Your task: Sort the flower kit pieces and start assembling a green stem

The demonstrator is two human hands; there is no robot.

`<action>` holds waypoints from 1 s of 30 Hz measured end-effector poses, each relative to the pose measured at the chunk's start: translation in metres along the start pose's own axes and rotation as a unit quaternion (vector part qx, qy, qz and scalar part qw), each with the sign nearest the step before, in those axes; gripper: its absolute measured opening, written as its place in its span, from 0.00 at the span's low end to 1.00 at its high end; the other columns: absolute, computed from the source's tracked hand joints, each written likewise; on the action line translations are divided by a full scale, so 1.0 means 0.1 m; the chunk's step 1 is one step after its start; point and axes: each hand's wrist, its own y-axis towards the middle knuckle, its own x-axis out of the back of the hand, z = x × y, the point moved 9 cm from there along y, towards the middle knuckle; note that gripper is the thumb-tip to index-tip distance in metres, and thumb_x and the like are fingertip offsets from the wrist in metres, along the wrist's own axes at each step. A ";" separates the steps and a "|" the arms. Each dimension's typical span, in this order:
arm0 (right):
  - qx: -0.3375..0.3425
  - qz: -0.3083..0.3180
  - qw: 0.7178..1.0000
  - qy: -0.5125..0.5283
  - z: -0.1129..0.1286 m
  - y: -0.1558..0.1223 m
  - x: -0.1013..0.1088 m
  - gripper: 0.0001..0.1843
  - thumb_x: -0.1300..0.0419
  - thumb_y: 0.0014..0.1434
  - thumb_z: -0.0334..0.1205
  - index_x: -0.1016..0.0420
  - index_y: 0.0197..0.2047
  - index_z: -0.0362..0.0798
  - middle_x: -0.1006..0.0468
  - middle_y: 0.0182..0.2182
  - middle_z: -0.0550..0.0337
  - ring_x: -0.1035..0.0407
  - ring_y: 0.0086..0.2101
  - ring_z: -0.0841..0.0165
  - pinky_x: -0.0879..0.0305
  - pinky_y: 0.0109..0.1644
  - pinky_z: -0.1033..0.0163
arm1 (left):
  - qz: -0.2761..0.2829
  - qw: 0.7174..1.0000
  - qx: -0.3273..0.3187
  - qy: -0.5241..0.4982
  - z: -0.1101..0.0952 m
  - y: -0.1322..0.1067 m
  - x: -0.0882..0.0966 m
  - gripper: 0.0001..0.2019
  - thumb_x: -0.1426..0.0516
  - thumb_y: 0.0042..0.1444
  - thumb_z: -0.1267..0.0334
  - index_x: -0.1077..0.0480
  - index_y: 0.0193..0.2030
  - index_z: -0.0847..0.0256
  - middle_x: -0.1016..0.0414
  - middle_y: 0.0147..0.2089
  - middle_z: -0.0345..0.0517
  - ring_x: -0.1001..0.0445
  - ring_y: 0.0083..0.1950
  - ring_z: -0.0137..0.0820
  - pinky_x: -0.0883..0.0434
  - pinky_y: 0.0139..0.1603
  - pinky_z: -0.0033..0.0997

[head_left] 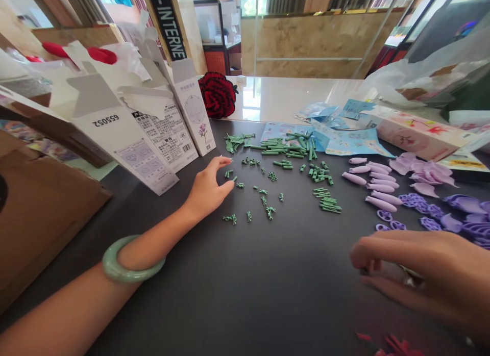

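Head view: box (100,122) reads 650052; left hand (209,190) half-open, empty; right hand (411,274) grip unclear.

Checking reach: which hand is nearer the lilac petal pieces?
Right hand, just below the lilac petal pieces; left hand is far to their left, among the green pieces.

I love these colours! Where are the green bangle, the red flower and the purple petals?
Green bangle (128,277): head view, on its lower curve.
Red flower (217,95): head view, on its middle.
Purple petals (431,172): head view, on the pile's middle.
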 end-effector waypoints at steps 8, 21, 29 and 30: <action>0.003 0.139 0.989 -0.049 0.18 0.53 -0.15 0.10 0.44 0.56 0.27 0.31 0.27 0.51 0.24 0.27 0.61 0.28 0.26 0.66 0.38 0.29 0.62 | 0.026 0.999 -0.018 0.027 -0.07 -0.02 -0.03 0.30 0.41 0.54 0.71 0.39 0.65 0.60 0.27 0.64 0.53 0.28 0.64 0.42 0.34 0.68 0.45; 0.008 0.185 0.981 -0.051 0.18 0.62 -0.40 0.08 0.45 0.56 0.28 0.30 0.31 0.50 0.22 0.30 0.59 0.23 0.31 0.59 0.37 0.34 0.59 | 0.030 0.996 -0.023 0.077 0.04 0.01 -0.06 0.25 0.39 0.58 0.65 0.38 0.61 0.64 0.30 0.64 0.62 0.30 0.65 0.46 0.34 0.67 0.48; -0.009 0.229 0.970 -0.083 0.32 0.68 -0.38 0.10 0.44 0.55 0.25 0.27 0.33 0.49 0.19 0.33 0.56 0.21 0.35 0.57 0.36 0.35 0.59 | 0.056 0.989 -0.054 0.129 0.02 -0.02 -0.12 0.24 0.44 0.64 0.61 0.43 0.64 0.63 0.35 0.68 0.64 0.39 0.72 0.48 0.38 0.69 0.51; -0.007 0.229 0.970 -0.084 0.33 0.68 -0.38 0.10 0.44 0.55 0.24 0.27 0.33 0.49 0.18 0.33 0.56 0.21 0.35 0.57 0.36 0.35 0.59 | 0.056 0.988 -0.053 0.132 0.03 -0.02 -0.12 0.24 0.44 0.64 0.61 0.43 0.64 0.64 0.36 0.68 0.65 0.39 0.71 0.49 0.38 0.69 0.52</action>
